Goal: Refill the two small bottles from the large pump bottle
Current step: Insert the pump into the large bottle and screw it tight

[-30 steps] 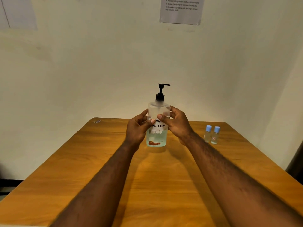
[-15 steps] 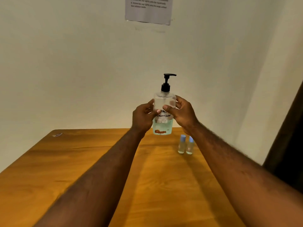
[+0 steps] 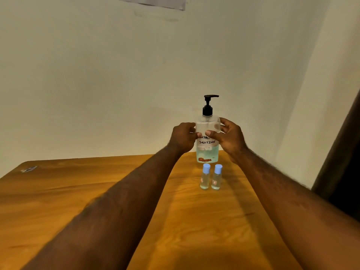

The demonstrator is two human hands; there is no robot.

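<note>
The step in hand looks like the opening one: bringing the supply over to the containers, with no liquid transferred yet. The large clear plastic pump bottle (image 3: 207, 152) with a black pump head (image 3: 208, 105) and a handwritten label reading "solution" is upright between both hands. It appears to be held clear of the orange-brown wooden table (image 3: 78, 191), just above and behind the two small clear bottles. The left hand (image 3: 183, 138) grips its left flank and the right hand (image 3: 230, 138) its right flank. Both thumbs cross the front over the label, and the fingers curl round the back, where the bottle hides them. Pale blue-green liquid fills only the lower part of the big bottle. The small clear bottle with a light blue cap on the left (image 3: 205, 177) and its twin on the right (image 3: 216, 177) stand upright side by side on the table, close together. I cannot tell whether they touch. Each has its cap on and a little liquid at the bottom. The next move probably calls for setting the pump bottle down beside the pair, which frees a hand to uncap one small bottle. Its narrow mouth would then have to sit right under the nozzle, which points to the right, and be steadied while the other hand presses the pump. The small bottles are light and narrow-based, so a careless knock could topple them.
</note>
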